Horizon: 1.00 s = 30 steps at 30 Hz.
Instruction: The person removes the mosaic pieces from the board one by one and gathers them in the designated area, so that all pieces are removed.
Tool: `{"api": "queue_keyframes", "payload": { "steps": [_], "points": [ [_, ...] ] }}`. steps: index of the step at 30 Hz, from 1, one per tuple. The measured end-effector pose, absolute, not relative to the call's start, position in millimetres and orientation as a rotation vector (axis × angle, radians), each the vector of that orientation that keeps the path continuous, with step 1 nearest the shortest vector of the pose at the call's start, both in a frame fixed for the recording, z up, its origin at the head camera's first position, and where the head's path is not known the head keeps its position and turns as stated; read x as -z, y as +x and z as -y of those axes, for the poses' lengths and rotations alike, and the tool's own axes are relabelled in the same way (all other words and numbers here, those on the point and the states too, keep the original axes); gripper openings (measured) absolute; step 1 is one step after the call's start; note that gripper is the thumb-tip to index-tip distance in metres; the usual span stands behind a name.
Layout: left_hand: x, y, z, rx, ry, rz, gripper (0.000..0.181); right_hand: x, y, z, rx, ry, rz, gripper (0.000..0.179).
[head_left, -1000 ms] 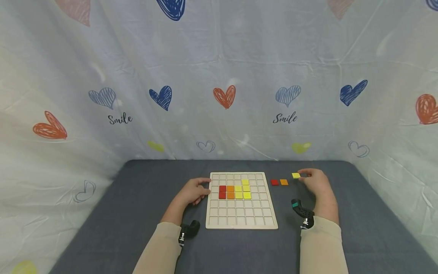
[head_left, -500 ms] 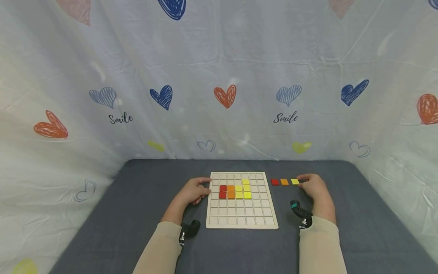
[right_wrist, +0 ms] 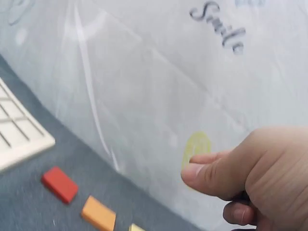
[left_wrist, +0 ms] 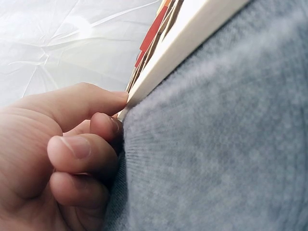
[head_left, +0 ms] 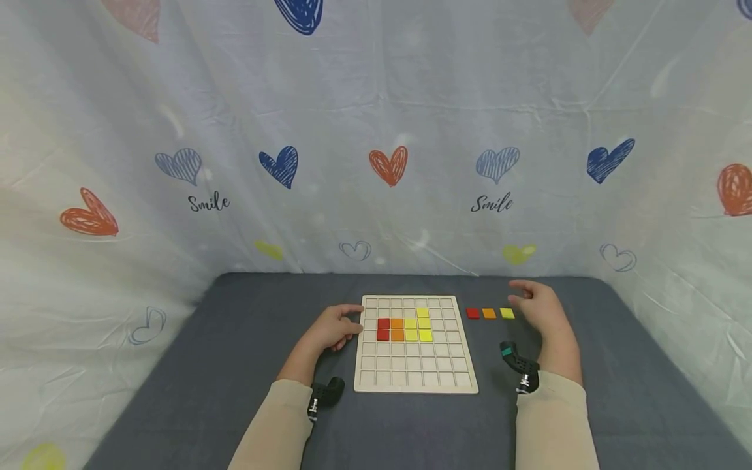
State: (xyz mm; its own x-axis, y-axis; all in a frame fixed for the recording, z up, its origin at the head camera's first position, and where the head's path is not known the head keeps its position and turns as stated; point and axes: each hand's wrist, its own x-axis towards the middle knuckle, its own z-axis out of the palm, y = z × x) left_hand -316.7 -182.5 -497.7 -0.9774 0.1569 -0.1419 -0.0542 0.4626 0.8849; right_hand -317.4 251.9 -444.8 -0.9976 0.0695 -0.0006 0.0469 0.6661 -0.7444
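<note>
Your left grip (head_left: 326, 328), spread, touches the board (head_left: 414, 363) at its left edge, nine tiles (head_left: 409, 324) within; on the counter (head_left: 411, 431) lie a red tile (head_left: 472, 313), orange tile (head_left: 489, 313), yellow tile (head_left: 507, 313); your right grip (head_left: 542, 310), spread, is near the last

Wears beige left sleeve (head_left: 271, 424) at 7 o'clock in head view, matching right sleeve (head_left: 555, 421) at 5; also black, silver-fitted left wristpiece (head_left: 328, 393) and right wristpiece (head_left: 517, 361), with teal patch (head_left: 506, 351) at latter's 10 o'clock.

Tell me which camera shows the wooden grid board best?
The head view: nearly the whole wooden grid board shows there, with its coloured tiles. The left wrist view catches mainly its edge, close up; the right wrist view, just one corner.
</note>
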Motion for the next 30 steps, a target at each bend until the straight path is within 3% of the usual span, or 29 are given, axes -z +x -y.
{"api": "queue_keyframes", "payload": {
  "steps": [17, 30],
  "points": [
    [497, -316, 182, -1.517, 0.084, -2.511, 0.051, 399, -309, -202, -1.273, 0.211, 2.696, 0.051],
    [499, -318, 182, -1.524, 0.091, -2.506, 0.051, 408, -317, -170, -1.314, 0.414, 2.686, 0.044]
  ]
}}
